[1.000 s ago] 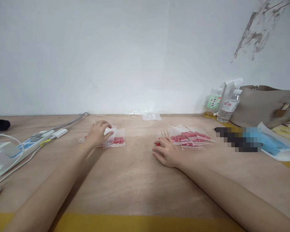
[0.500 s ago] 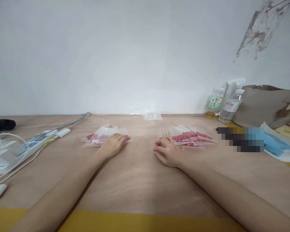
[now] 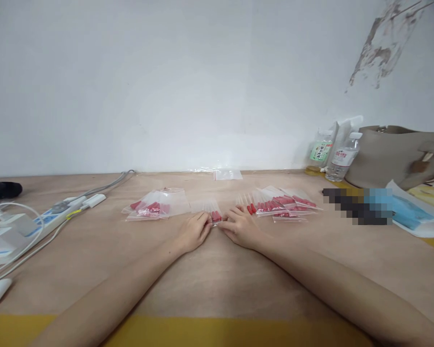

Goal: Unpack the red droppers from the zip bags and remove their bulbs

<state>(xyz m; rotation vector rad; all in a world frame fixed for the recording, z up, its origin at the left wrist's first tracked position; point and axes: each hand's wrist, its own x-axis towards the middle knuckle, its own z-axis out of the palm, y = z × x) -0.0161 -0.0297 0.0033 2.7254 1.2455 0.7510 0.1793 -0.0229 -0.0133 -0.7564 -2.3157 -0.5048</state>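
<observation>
Clear bag point(image 3: 209, 210) of red-tipped sticks — left hand point(image 3: 193, 232) and right hand point(image 3: 240, 228) each grip pinched on its near edge.

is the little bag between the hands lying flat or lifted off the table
Lying flat. The small clear bag of red-tipped pieces rests on the table, with the left hand and right hand pinching its near edge.
</observation>
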